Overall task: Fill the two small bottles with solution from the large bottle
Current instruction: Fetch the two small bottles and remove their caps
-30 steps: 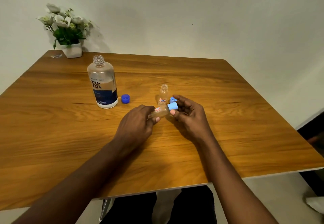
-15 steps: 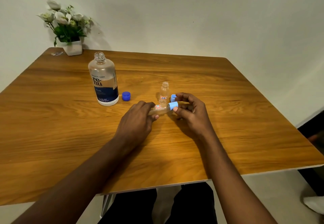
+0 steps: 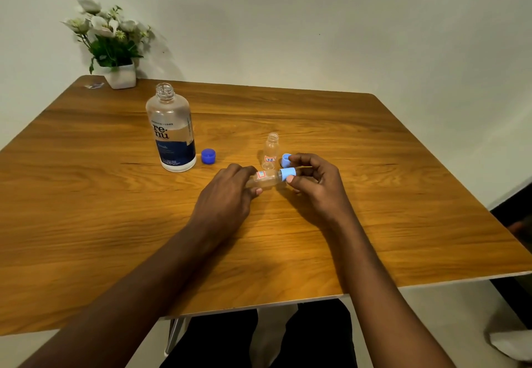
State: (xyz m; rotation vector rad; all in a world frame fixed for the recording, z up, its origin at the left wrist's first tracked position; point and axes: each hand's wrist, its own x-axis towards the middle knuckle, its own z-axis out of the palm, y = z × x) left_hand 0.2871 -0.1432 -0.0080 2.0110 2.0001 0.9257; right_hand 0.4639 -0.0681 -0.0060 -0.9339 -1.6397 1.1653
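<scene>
The large clear bottle (image 3: pixel 172 131) with a dark blue label stands open on the table's left half, its dark blue cap (image 3: pixel 208 156) beside it. One small clear bottle (image 3: pixel 271 152) stands upright and uncapped, with a light blue cap (image 3: pixel 285 160) lying just to its right. My left hand (image 3: pixel 230 198) grips the second small bottle (image 3: pixel 266 179), held sideways just above the table. My right hand (image 3: pixel 316 183) pinches that bottle's light blue cap (image 3: pixel 288 174), which sits on its neck.
The wooden table (image 3: pixel 374 195) has its front edge close to my body and its right edge near a dark doorway. A white pot of flowers (image 3: pixel 115 51) stands at the far left corner against the wall. A small clear scrap (image 3: pixel 93 85) lies next to it.
Both hands and the sideways small bottle have stayed in nearly the same place; my right fingers have shifted slightly around the light blue cap. The camera has tilted a little.
</scene>
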